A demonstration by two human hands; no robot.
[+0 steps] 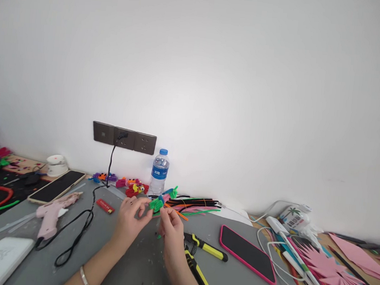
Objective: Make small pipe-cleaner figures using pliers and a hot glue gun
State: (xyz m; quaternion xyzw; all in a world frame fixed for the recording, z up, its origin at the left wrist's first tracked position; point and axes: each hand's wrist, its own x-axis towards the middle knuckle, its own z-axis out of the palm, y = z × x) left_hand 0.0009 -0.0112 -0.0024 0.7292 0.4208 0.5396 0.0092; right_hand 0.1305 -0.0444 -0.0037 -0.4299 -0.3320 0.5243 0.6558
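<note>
A small pipe-cleaner figure, bright green with pink and blue parts, is held up over the grey mat in front of me. My left hand pinches its green part between thumb and forefinger. Close beside it, my right hand is closed with thumb and fingertips at the figure's lower right side. A bit of green shows under the right fingers. Just right of that hand lie pliers with yellow and black handles. Behind the figure rests a bundle of loose pipe cleaners in black, pink, orange and green.
A water bottle stands against the wall beside finished pipe-cleaner figures. Leftward are a pink glue gun with its cord, a phone and a white power bank. Another phone and folded pink paper lie rightward.
</note>
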